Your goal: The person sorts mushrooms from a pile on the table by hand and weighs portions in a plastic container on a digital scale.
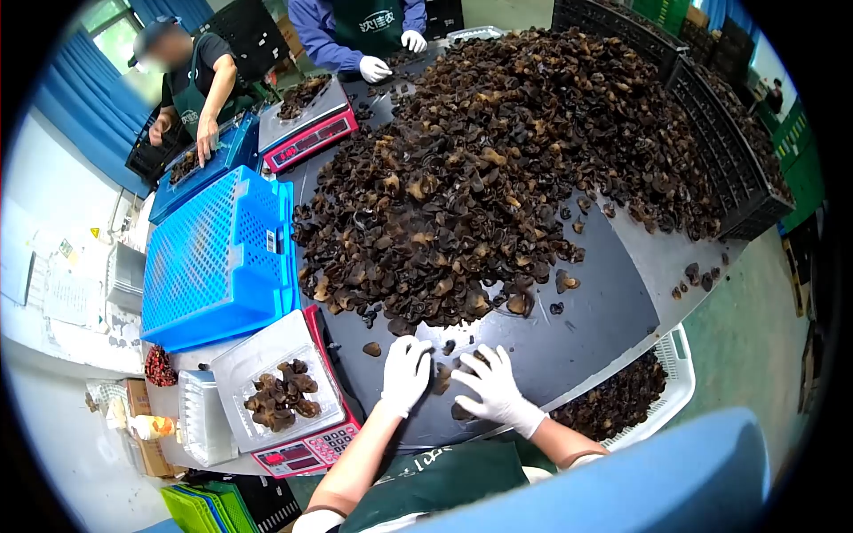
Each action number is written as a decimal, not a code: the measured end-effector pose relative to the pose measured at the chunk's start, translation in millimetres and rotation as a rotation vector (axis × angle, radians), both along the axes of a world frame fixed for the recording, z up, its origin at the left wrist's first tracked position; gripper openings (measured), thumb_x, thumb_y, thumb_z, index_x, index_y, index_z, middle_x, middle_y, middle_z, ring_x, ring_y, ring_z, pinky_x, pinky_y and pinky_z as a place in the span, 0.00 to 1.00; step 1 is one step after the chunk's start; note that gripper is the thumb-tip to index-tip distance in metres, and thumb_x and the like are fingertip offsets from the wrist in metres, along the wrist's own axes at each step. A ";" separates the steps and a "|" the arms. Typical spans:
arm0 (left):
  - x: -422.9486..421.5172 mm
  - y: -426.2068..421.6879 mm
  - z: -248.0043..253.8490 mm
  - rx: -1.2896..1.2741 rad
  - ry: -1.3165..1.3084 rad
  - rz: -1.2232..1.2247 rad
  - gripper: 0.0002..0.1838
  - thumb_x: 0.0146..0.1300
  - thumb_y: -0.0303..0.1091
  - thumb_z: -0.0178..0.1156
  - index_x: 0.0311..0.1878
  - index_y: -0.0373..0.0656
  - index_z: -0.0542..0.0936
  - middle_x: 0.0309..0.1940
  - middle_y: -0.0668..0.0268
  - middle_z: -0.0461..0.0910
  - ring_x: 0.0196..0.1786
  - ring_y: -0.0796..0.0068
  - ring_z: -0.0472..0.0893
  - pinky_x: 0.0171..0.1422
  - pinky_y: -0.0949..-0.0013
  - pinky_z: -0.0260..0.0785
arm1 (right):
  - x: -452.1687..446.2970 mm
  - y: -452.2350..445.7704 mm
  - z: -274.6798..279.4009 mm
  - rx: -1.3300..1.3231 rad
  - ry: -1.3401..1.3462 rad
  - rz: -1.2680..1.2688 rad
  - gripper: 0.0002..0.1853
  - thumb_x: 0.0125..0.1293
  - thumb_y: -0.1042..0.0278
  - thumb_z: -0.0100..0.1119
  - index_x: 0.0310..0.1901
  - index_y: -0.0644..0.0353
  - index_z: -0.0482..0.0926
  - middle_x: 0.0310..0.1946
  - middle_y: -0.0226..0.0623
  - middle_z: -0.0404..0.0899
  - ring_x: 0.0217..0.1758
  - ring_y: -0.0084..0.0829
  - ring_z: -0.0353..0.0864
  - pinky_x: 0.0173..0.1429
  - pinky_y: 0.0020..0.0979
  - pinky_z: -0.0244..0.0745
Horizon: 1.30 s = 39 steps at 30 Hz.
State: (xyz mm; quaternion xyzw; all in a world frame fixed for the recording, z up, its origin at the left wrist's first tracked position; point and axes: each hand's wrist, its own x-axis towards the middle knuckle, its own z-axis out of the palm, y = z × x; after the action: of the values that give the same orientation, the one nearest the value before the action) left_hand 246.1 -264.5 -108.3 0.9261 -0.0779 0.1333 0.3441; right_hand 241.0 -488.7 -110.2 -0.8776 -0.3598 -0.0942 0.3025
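Observation:
Both my hands wear white gloves and rest low over the dark tabletop [586, 298], at the near edge of a large heap of dark dried fungus pieces [471, 178]. My left hand [407, 377] lies beside a few loose pieces, its fingers pointing at the heap; whether it pinches anything is unclear. To its right, my right hand [494, 387] has its fingers spread over small brown pieces [442, 380]. Left of my hands, a clear tray [240, 400] with several fungus pieces [283, 396] sits on a red scale [311, 451].
A blue basket [213, 258] stands left, another red scale [311, 142] behind it. Two people [200, 80] [373, 31] work across the table. Black crates [724, 147] edge the heap at right. A white basket of fungus [680, 377] is below the right edge.

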 end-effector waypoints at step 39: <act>-36.8 -160.1 80.1 -0.378 0.396 -1.046 0.29 0.61 0.34 0.62 0.66 0.38 0.70 0.65 0.48 0.71 0.66 0.51 0.73 0.68 0.54 0.68 | -8.1 -200.6 150.7 -0.105 0.598 -0.289 0.11 0.49 0.67 0.65 0.35 0.57 0.88 0.27 0.38 0.85 0.31 0.39 0.84 0.39 0.35 0.78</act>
State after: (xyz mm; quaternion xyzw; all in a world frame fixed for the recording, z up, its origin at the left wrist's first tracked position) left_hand 209.4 -424.6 -28.1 0.6945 -0.4333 -0.2179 0.5314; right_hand 232.9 -689.3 40.5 -0.9226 -0.1313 0.1443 0.3328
